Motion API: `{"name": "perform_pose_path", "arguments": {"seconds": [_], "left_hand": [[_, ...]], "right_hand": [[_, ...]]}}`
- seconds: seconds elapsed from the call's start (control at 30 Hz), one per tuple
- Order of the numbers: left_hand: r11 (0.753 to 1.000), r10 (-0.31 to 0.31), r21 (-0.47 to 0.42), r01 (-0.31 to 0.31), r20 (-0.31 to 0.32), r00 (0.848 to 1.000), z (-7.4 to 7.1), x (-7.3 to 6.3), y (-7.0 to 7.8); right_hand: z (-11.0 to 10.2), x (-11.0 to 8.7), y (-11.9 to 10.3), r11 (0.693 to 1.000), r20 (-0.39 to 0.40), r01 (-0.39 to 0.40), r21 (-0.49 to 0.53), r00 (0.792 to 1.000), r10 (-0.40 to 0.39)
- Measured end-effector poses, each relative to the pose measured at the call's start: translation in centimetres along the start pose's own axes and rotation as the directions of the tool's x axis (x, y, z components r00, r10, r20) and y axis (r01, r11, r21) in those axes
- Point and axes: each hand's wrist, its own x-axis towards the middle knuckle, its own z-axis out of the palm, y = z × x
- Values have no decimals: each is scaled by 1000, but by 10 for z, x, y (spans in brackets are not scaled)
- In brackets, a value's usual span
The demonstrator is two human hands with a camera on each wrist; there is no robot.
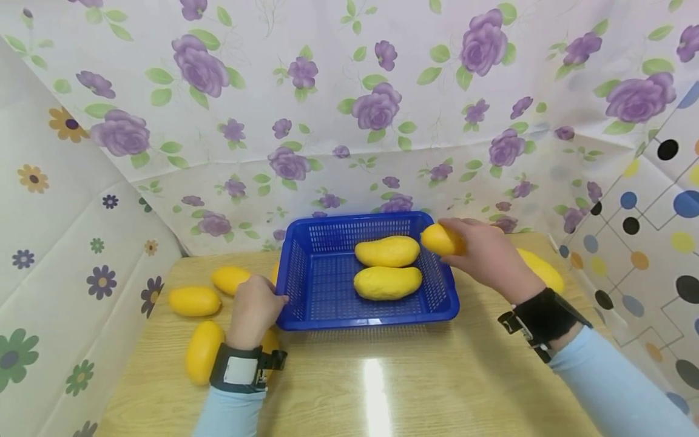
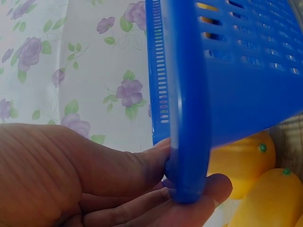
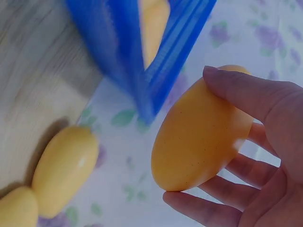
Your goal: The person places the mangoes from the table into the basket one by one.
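Note:
My left hand pinches the left rim of a blue plastic basket; in the left wrist view the thumb lies on one side of the rim and the fingers on the other. Two yellow mangoes lie side by side in the basket's right half. At the basket's right end my right hand grips a yellow-orange mango between thumb and fingers, level with the rim in the head view. The basket appears lifted, tilted toward me.
Several yellow mangoes lie on the wooden table left of the basket, partly behind my left hand. More mangoes lie to the right, near my right wrist. Flowered cloth hangs behind; dotted cloth borders the right side.

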Motion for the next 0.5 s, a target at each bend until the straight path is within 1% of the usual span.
{"name": "perform_pose_path", "arguments": {"seconds": [0.1, 0.23, 0.37, 0.5], "left_hand": [[1000, 5, 6, -5, -6, 1000, 0, 0, 0], [1000, 4, 15, -4, -8, 1000, 0, 1, 0], [1000, -3, 16, 3, -3, 1000, 1, 2, 0], [1000, -5, 21, 5, -5, 1000, 2, 2, 0]], "right_hand": [[6, -1, -18, 998, 26, 64, -19, 998, -63], [19, -3, -35, 988, 102, 148, -36, 984, -144], [31, -1, -45, 981, 207, 196, 1, 959, -192], [39, 1, -52, 980, 299, 200, 21, 934, -197]]}}
